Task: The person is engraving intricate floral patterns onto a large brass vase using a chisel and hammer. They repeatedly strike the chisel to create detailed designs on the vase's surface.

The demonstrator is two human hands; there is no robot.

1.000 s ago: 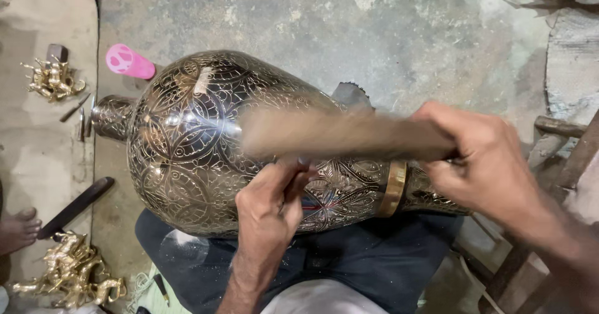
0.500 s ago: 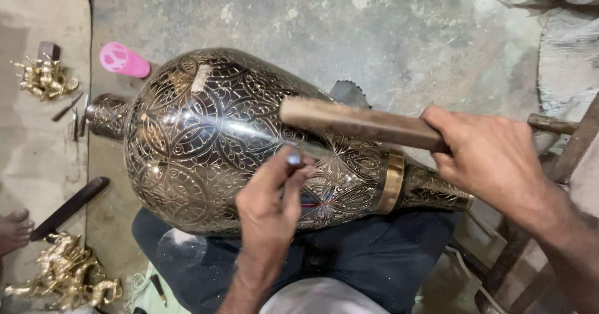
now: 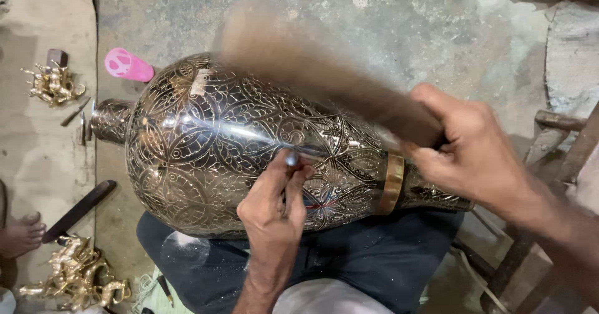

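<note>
Head view, item by item. We hold a thin metal chisel [image 3: 291, 159] pinched in the closed fingers of our left hand [image 3: 272, 209], its tip set against the engraved wall of a large metal vase [image 3: 206, 145]. Our right hand [image 3: 474, 152] is wrapped tight round the handle of a wooden mallet [image 3: 324, 80], which shows as a brown blur slanting up and left above the vase. The vase lies on its side across our lap, on dark blue trousers [image 3: 368, 258]; its narrow neck points left, and a plain brass band [image 3: 393, 183] rings it near the foot on the right. Past the vase: a pink cylinder [image 3: 128, 65] on the concrete floor [image 3: 387, 20], just beyond the vase's shoulder. Far left: a cluster of small brass figures [image 3: 53, 84], and a second heap [image 3: 78, 273] at lower left. A dark flat bar [image 3: 78, 209] lies between them. Another person's bare foot [image 3: 20, 234] shows at the left edge. A wooden frame [image 3: 561, 145] stands at right.
</note>
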